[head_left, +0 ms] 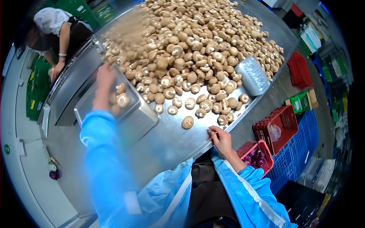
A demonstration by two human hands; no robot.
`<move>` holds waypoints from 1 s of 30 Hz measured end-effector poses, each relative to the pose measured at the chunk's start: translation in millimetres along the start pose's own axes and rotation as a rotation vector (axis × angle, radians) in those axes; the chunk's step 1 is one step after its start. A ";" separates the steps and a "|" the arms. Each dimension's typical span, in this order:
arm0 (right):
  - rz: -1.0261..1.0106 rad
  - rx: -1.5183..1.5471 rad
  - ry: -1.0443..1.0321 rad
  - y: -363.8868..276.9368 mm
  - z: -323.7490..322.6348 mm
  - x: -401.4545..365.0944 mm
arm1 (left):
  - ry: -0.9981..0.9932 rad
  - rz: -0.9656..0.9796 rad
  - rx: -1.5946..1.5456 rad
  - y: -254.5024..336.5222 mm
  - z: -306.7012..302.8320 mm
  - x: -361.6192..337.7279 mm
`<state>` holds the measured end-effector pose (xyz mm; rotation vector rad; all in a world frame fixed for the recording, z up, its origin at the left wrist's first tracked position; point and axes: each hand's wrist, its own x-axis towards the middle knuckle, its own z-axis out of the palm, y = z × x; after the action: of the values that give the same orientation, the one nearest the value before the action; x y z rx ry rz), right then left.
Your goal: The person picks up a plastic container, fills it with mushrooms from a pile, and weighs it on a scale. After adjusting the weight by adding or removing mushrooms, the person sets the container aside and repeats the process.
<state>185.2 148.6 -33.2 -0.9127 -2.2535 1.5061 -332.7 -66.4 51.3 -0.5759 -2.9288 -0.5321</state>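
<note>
A large heap of brown shiitake mushrooms [186,49] covers the metal table [167,140]. My left hand [105,78] is stretched over the far side of a clear plastic tub [142,100], close to the heap's left edge. It is smeared by motion, and whether its fingers hold anything cannot be made out. Several mushrooms [122,100] lie in the tub, which sits on a silver box-like base [148,121]. My right hand [220,140] rests at the table's near edge, fingers loosely bent and apart, with no object in them. A lone mushroom [187,122] lies nearby.
A clear plastic-wrapped pack [253,76] sits at the heap's right. Red crates [279,127] stand right of the table, one holding purple onions [254,157], beside a blue pallet [296,144]. Another person [62,28] bends over a green crate [38,87] at left.
</note>
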 end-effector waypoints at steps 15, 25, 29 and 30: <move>-0.134 -0.102 0.098 1.8 6.0 7.0 | -0.093 0.108 -0.191 7.1 -101.6 -141.4; -0.214 -0.131 0.089 1.1 2.6 7.7 | 0.076 0.406 0.030 -4.8 -71.0 -151.8; -0.197 -0.121 0.032 21.4 4.4 7.5 | 0.035 0.363 -0.027 -3.6 -68.0 -155.4; -0.232 -0.113 0.046 17.1 2.2 7.8 | 0.044 0.381 -0.034 -7.4 -66.4 -156.5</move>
<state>184.0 156.4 -50.4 -0.6790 -2.3375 1.2565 -188.7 -151.0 83.9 -1.0785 -2.6729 -0.5362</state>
